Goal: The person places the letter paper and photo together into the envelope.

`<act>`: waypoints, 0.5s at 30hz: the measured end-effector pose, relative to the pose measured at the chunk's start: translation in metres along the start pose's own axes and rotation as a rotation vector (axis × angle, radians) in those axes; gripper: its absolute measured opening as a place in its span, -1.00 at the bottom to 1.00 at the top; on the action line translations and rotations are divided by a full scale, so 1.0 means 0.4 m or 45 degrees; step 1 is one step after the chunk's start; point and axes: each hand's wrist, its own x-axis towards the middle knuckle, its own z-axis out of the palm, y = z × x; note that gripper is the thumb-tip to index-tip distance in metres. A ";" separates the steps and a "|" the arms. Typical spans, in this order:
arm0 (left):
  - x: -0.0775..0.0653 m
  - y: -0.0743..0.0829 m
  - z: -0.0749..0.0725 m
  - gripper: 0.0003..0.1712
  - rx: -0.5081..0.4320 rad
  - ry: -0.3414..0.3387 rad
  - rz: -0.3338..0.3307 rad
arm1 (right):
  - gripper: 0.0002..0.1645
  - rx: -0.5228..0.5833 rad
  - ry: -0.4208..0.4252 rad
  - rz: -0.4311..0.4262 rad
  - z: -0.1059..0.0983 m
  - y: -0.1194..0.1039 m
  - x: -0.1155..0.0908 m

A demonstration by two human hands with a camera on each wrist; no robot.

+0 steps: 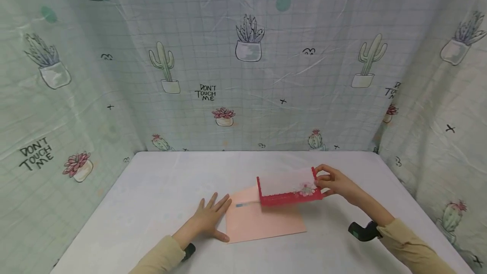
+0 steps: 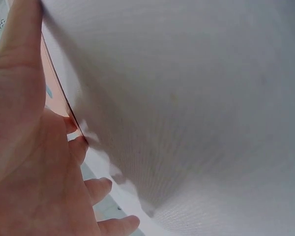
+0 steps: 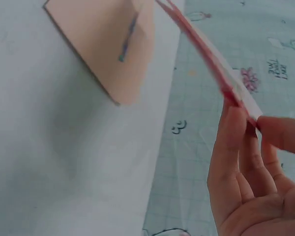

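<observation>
My left hand (image 1: 208,219) rests on the table with its fingers spread, thumb and fingertips at the left edge of a flat peach-coloured board or booklet (image 1: 262,223). In the left wrist view the fingers (image 2: 101,189) are extended. My right hand (image 1: 338,184) pinches the right end of a pink card (image 1: 283,183) with red edges and a flower print in one corner. Seen from the right wrist, the card (image 3: 206,51) looks layered, between thumb and fingers, raised above the board. A thin strip with a blue end (image 1: 241,205) shows on the board; whether it is loose or printed, I cannot tell.
A white table (image 1: 171,176) spreads around the board. Behind it and on both sides hangs a curtain (image 1: 281,75) printed with cacti. Dark devices are strapped at both wrists, one a black curved piece (image 1: 363,231) beneath the right wrist.
</observation>
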 end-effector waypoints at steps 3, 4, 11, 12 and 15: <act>0.000 0.003 -0.001 0.26 0.003 -0.006 -0.002 | -0.51 -0.010 0.040 -0.015 0.008 0.021 0.006; 0.000 0.003 -0.001 0.26 0.005 -0.008 -0.005 | -0.52 -0.017 0.059 -0.023 0.009 0.028 0.008; -0.001 0.005 -0.005 0.26 0.009 -0.010 -0.010 | -0.52 -0.090 0.223 -0.053 -0.003 0.066 0.019; 0.000 0.004 -0.004 0.26 0.010 -0.009 -0.010 | -0.51 -0.096 0.246 -0.048 -0.007 0.071 0.021; 0.001 0.003 -0.003 0.26 0.011 -0.008 -0.009 | -0.49 -0.108 0.293 -0.031 -0.019 0.082 0.026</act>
